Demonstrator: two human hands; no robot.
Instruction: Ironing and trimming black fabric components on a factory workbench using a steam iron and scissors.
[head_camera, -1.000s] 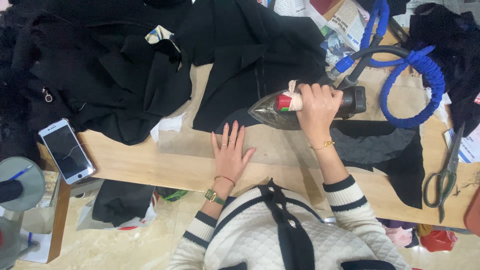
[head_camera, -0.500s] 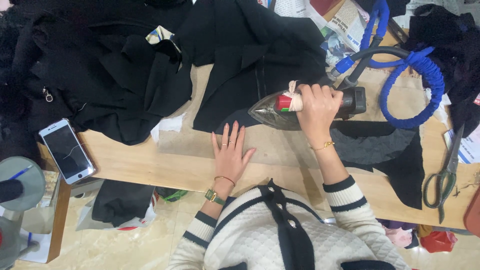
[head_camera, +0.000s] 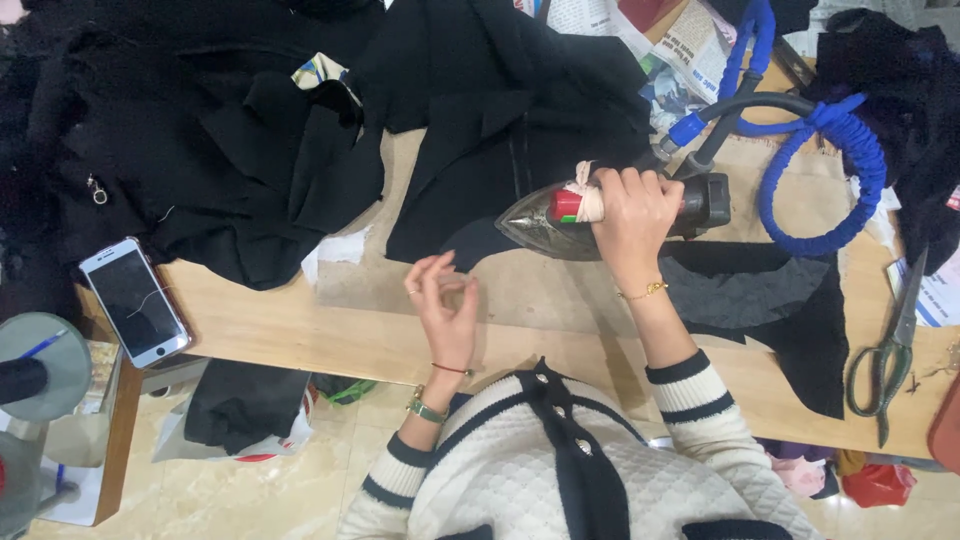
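My right hand (head_camera: 632, 215) grips the handle of a steam iron (head_camera: 560, 215) whose metal sole rests on a piece of black fabric (head_camera: 500, 150) on the wooden table (head_camera: 300, 320). My left hand (head_camera: 445, 305) is raised just above the bare wood in front of the iron, fingers curled and apart, holding nothing. A dark grey fabric piece (head_camera: 770, 300) lies to the right of my right forearm.
A heap of black garments (head_camera: 180, 140) covers the table's left. A smartphone (head_camera: 133, 301) lies at the left edge. A blue coiled hose (head_camera: 830, 170) runs from the iron. Scissors (head_camera: 890, 350) lie at the far right. Newspapers (head_camera: 670, 50) sit behind.
My left hand has lifted off the table, where it lay flat, and its fingers have curled. The iron and my right hand stay in place.
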